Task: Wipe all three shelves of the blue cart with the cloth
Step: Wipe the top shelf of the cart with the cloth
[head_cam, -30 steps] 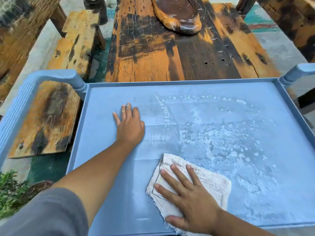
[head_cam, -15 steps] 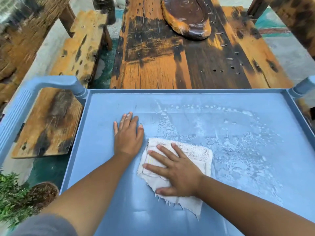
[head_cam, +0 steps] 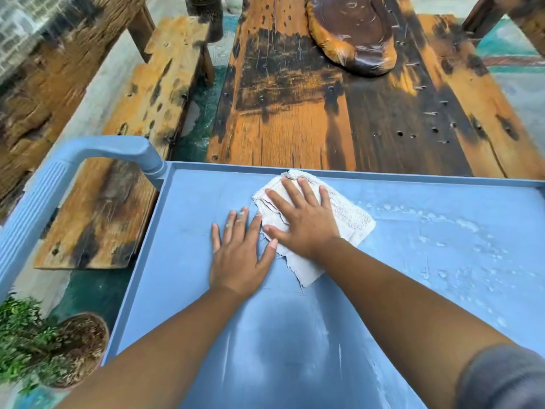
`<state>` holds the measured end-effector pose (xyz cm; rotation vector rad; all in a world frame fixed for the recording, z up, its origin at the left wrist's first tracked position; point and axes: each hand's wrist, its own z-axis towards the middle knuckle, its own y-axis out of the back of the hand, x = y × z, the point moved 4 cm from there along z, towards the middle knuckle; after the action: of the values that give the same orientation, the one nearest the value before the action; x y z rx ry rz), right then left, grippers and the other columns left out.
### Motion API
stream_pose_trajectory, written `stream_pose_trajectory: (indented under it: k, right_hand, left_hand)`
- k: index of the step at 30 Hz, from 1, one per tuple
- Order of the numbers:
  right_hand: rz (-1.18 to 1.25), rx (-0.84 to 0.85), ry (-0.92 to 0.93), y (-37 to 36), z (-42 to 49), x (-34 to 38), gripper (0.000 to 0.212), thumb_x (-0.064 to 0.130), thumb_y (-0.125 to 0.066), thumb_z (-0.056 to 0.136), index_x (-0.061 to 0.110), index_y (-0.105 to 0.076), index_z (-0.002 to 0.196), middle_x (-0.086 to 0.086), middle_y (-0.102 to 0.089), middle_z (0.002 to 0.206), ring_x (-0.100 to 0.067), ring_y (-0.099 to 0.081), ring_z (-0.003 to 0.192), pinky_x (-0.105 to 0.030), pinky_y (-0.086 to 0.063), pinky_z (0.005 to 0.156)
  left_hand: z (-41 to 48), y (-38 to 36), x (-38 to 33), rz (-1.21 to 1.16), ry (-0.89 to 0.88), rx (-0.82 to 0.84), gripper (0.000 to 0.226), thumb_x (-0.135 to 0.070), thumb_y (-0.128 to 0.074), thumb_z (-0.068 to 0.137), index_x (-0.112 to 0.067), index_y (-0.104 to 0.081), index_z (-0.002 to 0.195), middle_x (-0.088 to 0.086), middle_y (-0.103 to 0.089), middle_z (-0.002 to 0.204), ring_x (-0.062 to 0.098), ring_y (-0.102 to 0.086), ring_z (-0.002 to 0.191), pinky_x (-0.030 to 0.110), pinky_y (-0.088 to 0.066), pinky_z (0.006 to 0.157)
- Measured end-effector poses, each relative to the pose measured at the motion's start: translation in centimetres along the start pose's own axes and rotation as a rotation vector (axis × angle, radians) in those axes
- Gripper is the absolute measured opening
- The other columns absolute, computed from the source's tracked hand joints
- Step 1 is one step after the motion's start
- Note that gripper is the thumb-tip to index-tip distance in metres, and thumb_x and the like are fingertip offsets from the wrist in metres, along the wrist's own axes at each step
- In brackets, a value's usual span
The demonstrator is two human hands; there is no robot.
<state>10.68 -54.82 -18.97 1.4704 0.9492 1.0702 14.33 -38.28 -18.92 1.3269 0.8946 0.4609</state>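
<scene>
The blue cart's top shelf [head_cam: 188,219] fills the lower part of the view, with a raised rim and a blue handle [head_cam: 38,196] at the left. A white, frayed cloth [head_cam: 351,219] lies flat on the shelf against the far rim. My right hand [head_cam: 303,219] presses flat on the cloth with fingers spread. Just left of the cloth, my left hand [head_cam: 239,255] rests flat on the bare shelf, holding nothing. White soapy droplets [head_cam: 460,231] cover the shelf's right side. The lower shelves are hidden.
A weathered wooden table [head_cam: 324,113] stands right behind the cart, with a dark glossy wooden tray [head_cam: 354,33] on it. A wooden bench [head_cam: 141,128] runs along the left. A potted plant [head_cam: 59,349] sits at the lower left beside the cart.
My right hand has slid the cloth from the shelf's near middle up to the far rim. My left hand has stayed flat on the shelf. The view has shifted forward.
</scene>
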Motion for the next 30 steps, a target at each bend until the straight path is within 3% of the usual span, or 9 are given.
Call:
stream_pose_trajectory:
  k: [6, 13, 21, 30]
  right_hand:
    - [0.017, -0.026, -0.089, -0.4, -0.6, -0.5, 0.083, 0.082, -0.016, 0.086, 0.043, -0.004, 0.159, 0.008, 0.003, 0.17, -0.024, 0.007, 0.156, -0.06, 0.004, 0.121]
    - [0.077, -0.056, -0.415, -0.9, -6.3, -2.7, 0.085, 0.079, -0.009, 0.087, 0.037, 0.005, 0.159, 0.0, 0.012, 0.169, -0.029, 0.015, 0.154, -0.062, 0.008, 0.119]
    - [0.082, -0.052, -0.438, -1.9, -16.5, -1.0, 0.082, 0.075, -0.02, 0.09, 0.036, -0.001, 0.16, -0.001, 0.01, 0.17, -0.03, 0.015, 0.154, -0.062, 0.006, 0.12]
    - [0.019, -0.011, -0.338, -2.6, -27.7, 1.5, 0.084, 0.074, -0.036, 0.09, 0.033, -0.017, 0.16, -0.004, -0.007, 0.17, -0.034, -0.001, 0.155, -0.067, -0.011, 0.118]
  left_hand:
    - [0.1, -0.7, -0.4, 0.086, -0.009, 0.029, 0.076, -0.071, -0.011, 0.089, -0.034, -0.015, 0.155, 0.0, -0.008, 0.166, 0.019, 0.003, 0.153, 0.054, 0.004, 0.121]
    - [0.2, -1.4, -0.8, 0.181, -0.042, 0.051, 0.07, -0.068, -0.016, 0.09, -0.044, 0.001, 0.153, 0.002, 0.002, 0.167, 0.024, 0.009, 0.152, 0.059, 0.002, 0.119]
    - [0.6, -1.3, -0.9, 0.2, -0.043, 0.104, 0.068, -0.073, -0.008, 0.089, -0.049, 0.007, 0.151, 0.002, 0.009, 0.166, 0.026, 0.015, 0.151, 0.062, 0.005, 0.118]
    - [0.2, -1.2, -1.3, 0.209, -0.042, 0.127, 0.071, -0.073, -0.007, 0.089, -0.045, 0.001, 0.153, 0.005, 0.005, 0.166, 0.03, 0.009, 0.152, 0.065, 0.002, 0.116]
